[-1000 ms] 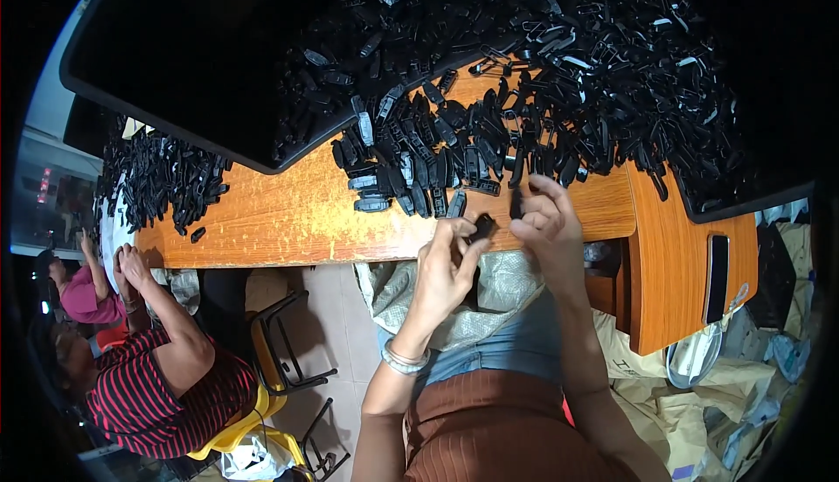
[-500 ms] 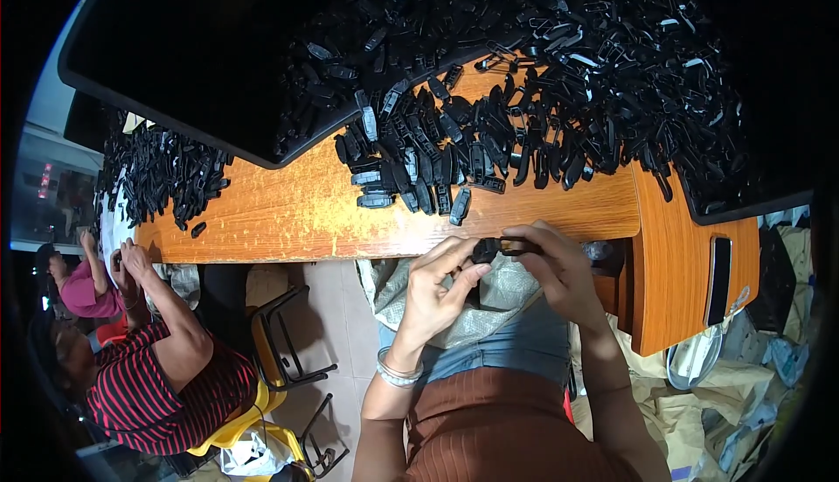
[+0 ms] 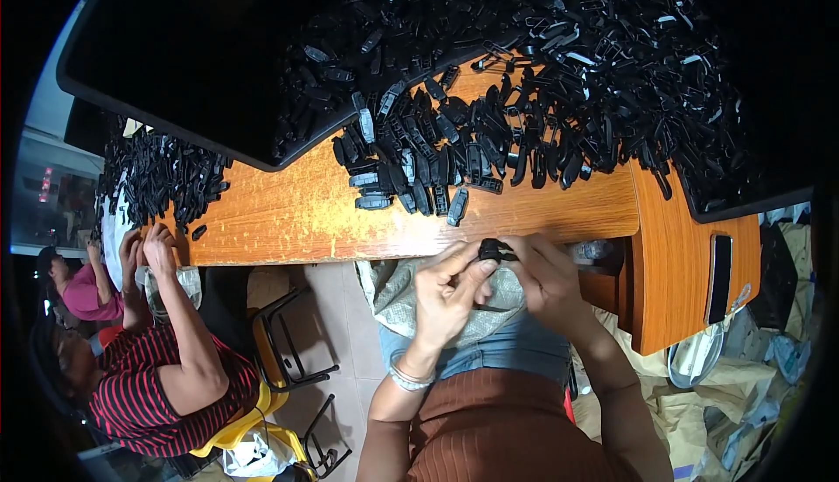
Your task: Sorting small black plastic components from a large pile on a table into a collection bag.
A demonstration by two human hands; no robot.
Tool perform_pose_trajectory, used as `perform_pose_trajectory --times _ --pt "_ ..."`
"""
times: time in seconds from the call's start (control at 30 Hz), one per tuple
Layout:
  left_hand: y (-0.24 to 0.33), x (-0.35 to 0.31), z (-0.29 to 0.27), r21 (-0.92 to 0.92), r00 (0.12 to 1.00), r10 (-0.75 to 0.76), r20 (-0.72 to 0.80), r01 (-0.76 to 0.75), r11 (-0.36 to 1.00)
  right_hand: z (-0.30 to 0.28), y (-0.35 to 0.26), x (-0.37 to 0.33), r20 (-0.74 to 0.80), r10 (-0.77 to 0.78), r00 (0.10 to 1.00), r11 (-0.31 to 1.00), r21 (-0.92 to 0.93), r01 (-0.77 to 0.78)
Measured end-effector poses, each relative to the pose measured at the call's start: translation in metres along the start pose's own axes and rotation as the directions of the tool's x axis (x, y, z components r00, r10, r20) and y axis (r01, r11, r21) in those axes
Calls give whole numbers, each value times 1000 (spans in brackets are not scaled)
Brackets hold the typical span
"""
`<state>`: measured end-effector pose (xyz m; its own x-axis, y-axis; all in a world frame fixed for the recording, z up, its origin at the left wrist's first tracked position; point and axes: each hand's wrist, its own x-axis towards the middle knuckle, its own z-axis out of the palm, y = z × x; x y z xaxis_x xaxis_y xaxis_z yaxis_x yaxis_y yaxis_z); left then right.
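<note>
Just in front of the wooden table's near edge, my left hand (image 3: pixel 447 294) pinches a small black plastic part (image 3: pixel 492 249) between thumb and fingers. My right hand (image 3: pixel 549 283) closes on the same spot from the other side, its fingertips against a black piece that joins or touches the part. Fingers cover most of both pieces, so I cannot tell how they fit together. Beyond my hands lies a loose row of black plastic clip-like parts (image 3: pixel 424 163), some showing a greyish face.
Black trays, one at left (image 3: pixel 175 115), hold heaps of similar parts. A woven sack (image 3: pixel 393 294) hangs below the table edge (image 3: pixel 288 228). A phone (image 3: pixel 719 281) lies at the right. One person in stripes (image 3: pixel 166 386) works at left; another sits behind. A chair (image 3: pixel 284 342) stands between us.
My right hand has moved left and lower, bringing its black piece against the part in my left hand. At left, the striped co-worker's hands have moved right, toward the table.
</note>
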<state>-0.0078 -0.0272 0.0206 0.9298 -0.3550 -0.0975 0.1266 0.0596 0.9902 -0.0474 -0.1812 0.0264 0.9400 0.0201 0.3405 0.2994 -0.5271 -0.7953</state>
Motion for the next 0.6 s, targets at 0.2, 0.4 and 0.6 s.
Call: perform_pose_trajectory --times 0.2,0.4,0.6 --pt "-7 -2 3 8 998 27 -61 -27 1000 9 9 -11 -52 196 979 924 343 -167" --pt "-23 -9 -9 -503 986 -143 87 168 848 12 25 -25 137 312 940 629 712 -312" --pt "-26 11 -40 177 944 93 317 -155 972 -3 43 4 162 146 976 847 489 -208"
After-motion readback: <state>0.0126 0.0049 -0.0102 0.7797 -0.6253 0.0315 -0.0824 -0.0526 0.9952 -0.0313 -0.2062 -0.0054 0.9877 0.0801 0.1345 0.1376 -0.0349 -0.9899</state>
